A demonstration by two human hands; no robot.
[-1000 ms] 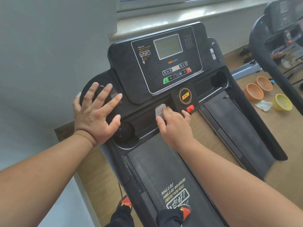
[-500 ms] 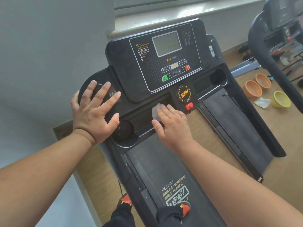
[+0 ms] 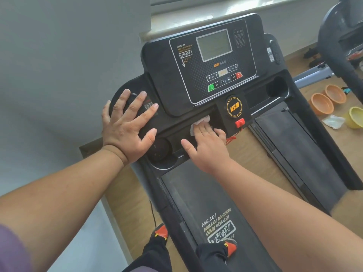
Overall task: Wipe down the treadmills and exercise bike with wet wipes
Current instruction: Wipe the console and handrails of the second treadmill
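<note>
I stand on a black treadmill point(image 3: 196, 197) facing its console point(image 3: 214, 61). My right hand point(image 3: 208, 146) presses a white wet wipe point(image 3: 199, 123) with straight fingers into the shallow tray just below the console, left of the round HSM badge point(image 3: 234, 107). Most of the wipe is hidden under my fingers. My left hand point(image 3: 127, 126) rests flat with spread fingers on the console's left wing, above the left cup holder point(image 3: 160, 152).
A red safety key point(image 3: 240, 122) with a cord hangs right of my right hand. A second treadmill point(image 3: 337, 52) stands at the far right. Two orange bowls point(image 3: 322, 104), a yellow bowl point(image 3: 355, 117) and a crumpled used wipe point(image 3: 333, 121) lie on the wooden floor. A grey wall is at the left.
My right hand has kept the wipe in the tray and slid it slightly up towards the console. My left hand has stayed flat on the left wing.
</note>
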